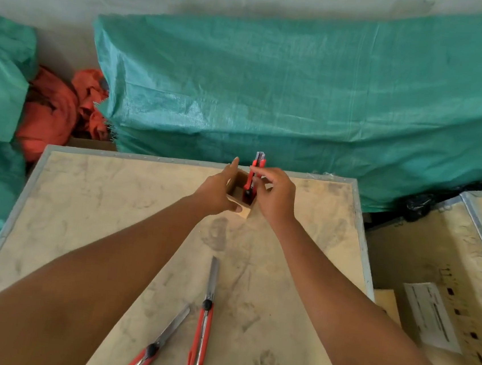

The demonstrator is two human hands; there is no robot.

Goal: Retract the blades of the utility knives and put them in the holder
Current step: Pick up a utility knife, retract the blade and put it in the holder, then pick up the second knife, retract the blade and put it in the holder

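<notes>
A small brown box-shaped holder (237, 188) stands near the far edge of the table. My left hand (216, 190) grips its left side. My right hand (277, 196) pinches a red utility knife (255, 175) that stands upright, its lower end inside the holder. Two more red knives lie on the near part of the table with their blades out: one (204, 318) pointing away from me, the other (154, 347) slanting up to the right.
The table (110, 228) is a dusty tan board with a metal rim. Green tarp-covered bundles (302, 99) lie beyond it, with orange cloth (54, 109) at left. At right stands another board surface with a paper label (431, 315).
</notes>
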